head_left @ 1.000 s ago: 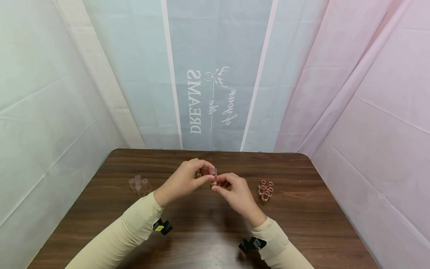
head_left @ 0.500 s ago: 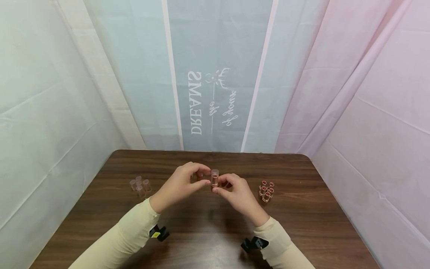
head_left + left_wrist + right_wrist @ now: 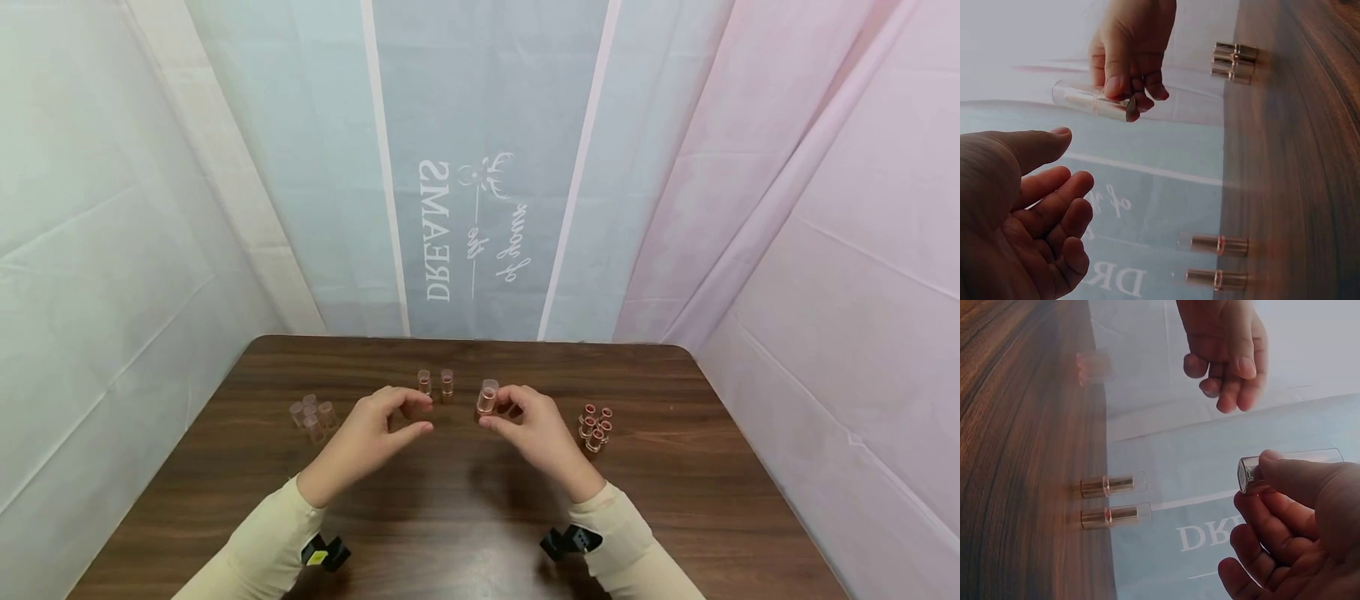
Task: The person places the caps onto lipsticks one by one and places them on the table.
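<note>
My right hand (image 3: 534, 429) pinches a lipstick tube (image 3: 487, 396) by its rose-gold base between thumb and fingers, above the table. A clear cap covers the tube's upper part, as the left wrist view also shows. My left hand (image 3: 367, 433) is apart from it, with its fingers loosely bent and nothing between them. Two capped lipstick tubes (image 3: 1110, 515) stand upright side by side on the table, just beyond my left fingertips in the head view.
Several clear caps (image 3: 313, 427) are grouped on the left of the dark wooden table (image 3: 465, 533). Several uncapped lipstick tubes (image 3: 595, 440) stand close together on the right. A printed cloth (image 3: 480, 92) hangs behind the table, with pale cloth walls at both sides.
My left hand has let go of the capped tube and drawn back to the left, uncovering the two standing tubes. My right hand still holds its tube, now slightly tilted.
</note>
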